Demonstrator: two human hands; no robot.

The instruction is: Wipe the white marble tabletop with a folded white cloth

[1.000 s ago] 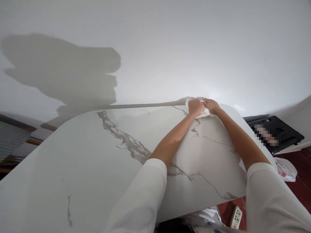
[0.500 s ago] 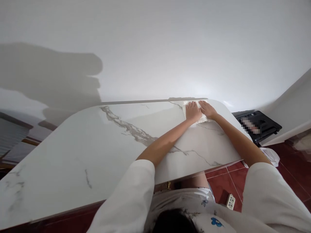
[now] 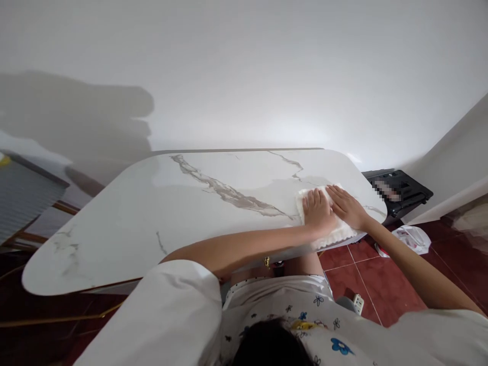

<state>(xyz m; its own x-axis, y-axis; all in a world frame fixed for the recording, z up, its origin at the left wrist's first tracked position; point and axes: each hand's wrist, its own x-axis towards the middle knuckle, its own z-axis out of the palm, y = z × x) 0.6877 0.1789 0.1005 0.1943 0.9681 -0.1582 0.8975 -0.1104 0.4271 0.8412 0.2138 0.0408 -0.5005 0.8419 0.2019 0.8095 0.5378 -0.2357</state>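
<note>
A white cloth (image 3: pixel 335 236) with a scalloped edge lies spread on the front right part of the white marble-patterned tabletop (image 3: pixel 244 175). My left hand (image 3: pixel 319 211) presses down on the cloth, its fingers lying flat and pointing away from me. Just to its right, my right hand (image 3: pixel 347 207) rests flat on the same cloth with its fingers stretched out toward the left hand. The two hands almost touch, and the cloth beneath the palms is hidden.
A pale wall (image 3: pixel 244 76) rises behind the table. A black case (image 3: pixel 414 190) stands past its right end. On the red tile floor (image 3: pixel 369 277) are a white plastic bag (image 3: pixel 414 239) and a power strip (image 3: pixel 358 303). At far left is a grey ribbed surface (image 3: pixel 28 195).
Both hands and the cloth have moved from the back edge of the tabletop toward me and slightly right, to its front edge. The head view has shifted a little.
</note>
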